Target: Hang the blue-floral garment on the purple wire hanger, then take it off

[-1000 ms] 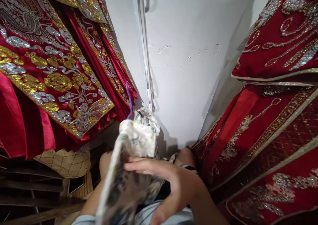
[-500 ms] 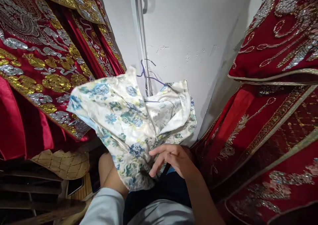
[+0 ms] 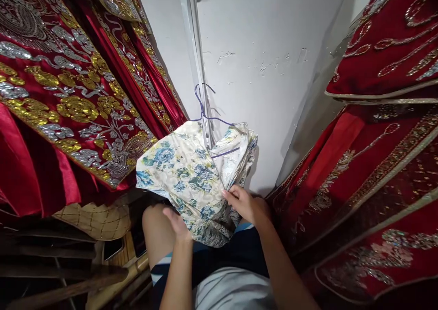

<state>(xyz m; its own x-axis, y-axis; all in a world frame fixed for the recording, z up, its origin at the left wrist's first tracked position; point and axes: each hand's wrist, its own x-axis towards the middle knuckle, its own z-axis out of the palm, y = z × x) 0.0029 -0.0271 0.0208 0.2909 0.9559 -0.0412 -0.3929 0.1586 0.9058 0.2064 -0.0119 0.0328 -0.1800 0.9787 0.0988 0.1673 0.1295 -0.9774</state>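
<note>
Wall [image 3: 253, 36] behind the floral top [image 3: 191, 173], gold-patterned red garment [image 3: 78, 109] to its left, beaded red garment [image 3: 386, 73] to its right. And the top has swung from edge-on to front-out, purple hanger [image 3: 202, 114] at its neckline! Left hand [image 3: 179, 223] is out from beneath, at its lower edge, fingers partly hidden, spread unclear. Right hand [image 3: 244, 205] now has fingers pinched on its front edge, which looks steadied.

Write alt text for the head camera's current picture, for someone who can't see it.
A floral garment on a purple hanger lies between two bare hands: the right hand pinches its front edge, the left hand is at its lower side. Sparkling red garments flank a pale wall.
</note>
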